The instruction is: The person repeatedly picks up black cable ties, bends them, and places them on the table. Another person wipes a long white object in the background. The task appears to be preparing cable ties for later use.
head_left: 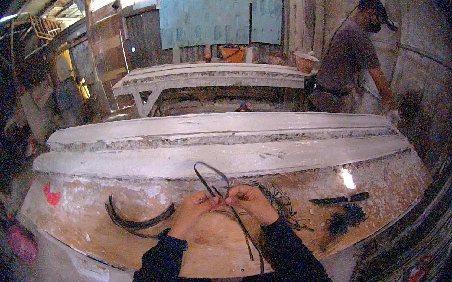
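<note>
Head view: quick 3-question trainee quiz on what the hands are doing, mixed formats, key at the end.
1. True or false: both the left hand and the right hand pinch the dark strip.
2. What lies to the right of the hands on the wooden board? A) a knife above a dark bundle B) a hammer C) a paint can
3. Fill in: left of the hands lie ____ dark strips.

Key: 1 true; 2 A; 3 curved
</note>
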`<state>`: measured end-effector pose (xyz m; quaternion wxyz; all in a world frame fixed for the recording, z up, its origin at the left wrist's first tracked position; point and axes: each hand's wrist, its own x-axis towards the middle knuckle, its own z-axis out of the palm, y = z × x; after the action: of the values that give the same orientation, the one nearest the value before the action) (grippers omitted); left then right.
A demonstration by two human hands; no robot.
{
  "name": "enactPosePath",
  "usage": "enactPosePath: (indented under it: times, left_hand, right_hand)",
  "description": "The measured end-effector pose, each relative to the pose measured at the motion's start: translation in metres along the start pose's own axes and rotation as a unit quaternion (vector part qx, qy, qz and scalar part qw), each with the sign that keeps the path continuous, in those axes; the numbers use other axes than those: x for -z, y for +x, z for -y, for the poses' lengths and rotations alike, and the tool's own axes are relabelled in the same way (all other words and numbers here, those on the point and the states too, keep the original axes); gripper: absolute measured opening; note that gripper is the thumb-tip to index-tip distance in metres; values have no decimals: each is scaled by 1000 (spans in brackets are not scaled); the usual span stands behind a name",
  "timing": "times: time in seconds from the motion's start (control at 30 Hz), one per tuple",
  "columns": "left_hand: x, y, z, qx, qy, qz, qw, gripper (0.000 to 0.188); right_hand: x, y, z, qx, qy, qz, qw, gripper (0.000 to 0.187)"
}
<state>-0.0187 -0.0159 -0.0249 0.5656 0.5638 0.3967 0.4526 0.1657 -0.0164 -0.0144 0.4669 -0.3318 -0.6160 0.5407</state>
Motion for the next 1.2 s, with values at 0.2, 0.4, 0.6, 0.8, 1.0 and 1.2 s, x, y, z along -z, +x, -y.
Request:
enactPosePath:
  times: [0.2,0.4,0.6,0.8,1.0,1.2]
  left_hand:
    - [4,3,13,-1,32,6,999,18]
    - [1,3,18,-57,122,18,991,19]
    - [-4,-7,-2,-37,264,39,963,23]
    - [-4,-6,-6,-67,274,61,957,25]
    - [2,-3,9,-68,219,78,970,27]
    - [4,7,27,-24,145,48,988,24]
  right_hand:
    - [-9,-6,3,-60,59,-25,996,8]
    - [-4,2,-12,-35,-11,-10,999,9]
    - [-7,-1,-19,-26,0,-26,999,9]
    - [-8,1,-15,0,-50,-55,997,13]
    - [-7,0,-11,-20,-67,-52,996,19]
    - [-5,2,-20,10,-105,-41,994,14]
